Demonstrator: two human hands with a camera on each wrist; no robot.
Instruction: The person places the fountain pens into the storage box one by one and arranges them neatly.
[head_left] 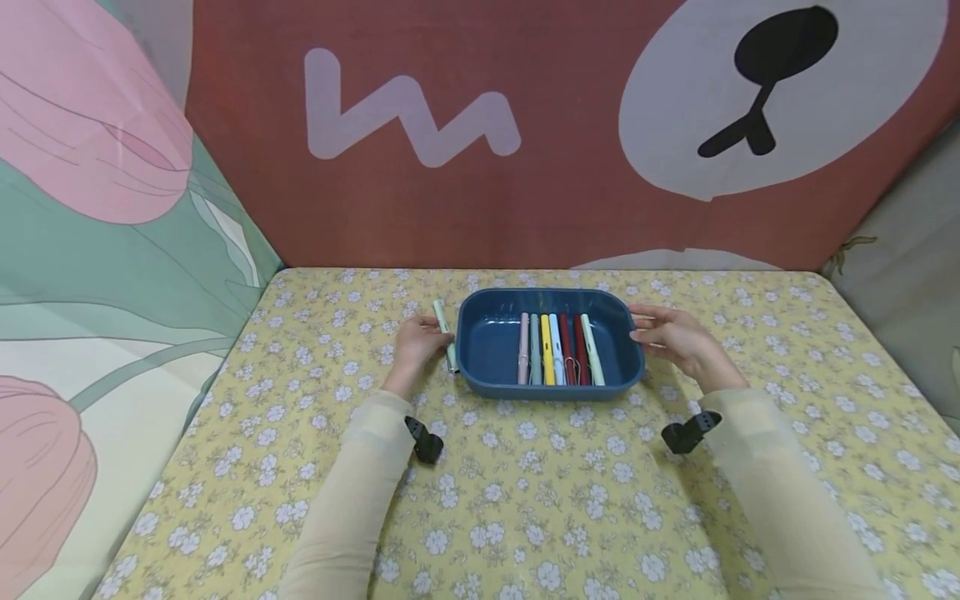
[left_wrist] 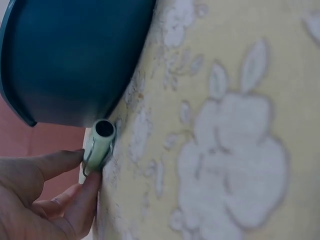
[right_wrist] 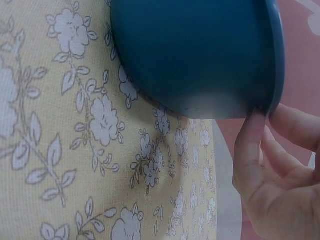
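Note:
My left hand point(head_left: 420, 342) pinches a light green pen point(head_left: 441, 317) between thumb and fingers, just left of the blue tray point(head_left: 551, 392). In the left wrist view the pen point(left_wrist: 102, 145) shows a dark round end and a wire clip, close over the cloth beside the tray wall point(left_wrist: 75, 65). At the opposite end, my right hand point(head_left: 678, 337) holds the tray's rim with its fingertips. Inside the tray several pens lie side by side: a pink pen point(head_left: 523, 350), a grey-green one, a yellow pen point(head_left: 547, 350), a light blue one, dark red ones and a light green pen point(head_left: 592, 350).
Yellow flowered cloth point(head_left: 525, 500) covers the table. A red-brown printed backdrop point(head_left: 450, 217) rises behind its far edge, and a flower-printed one point(head_left: 112, 250) stands at the left. Black wrist cameras point(head_left: 427, 446) are strapped to both sleeves.

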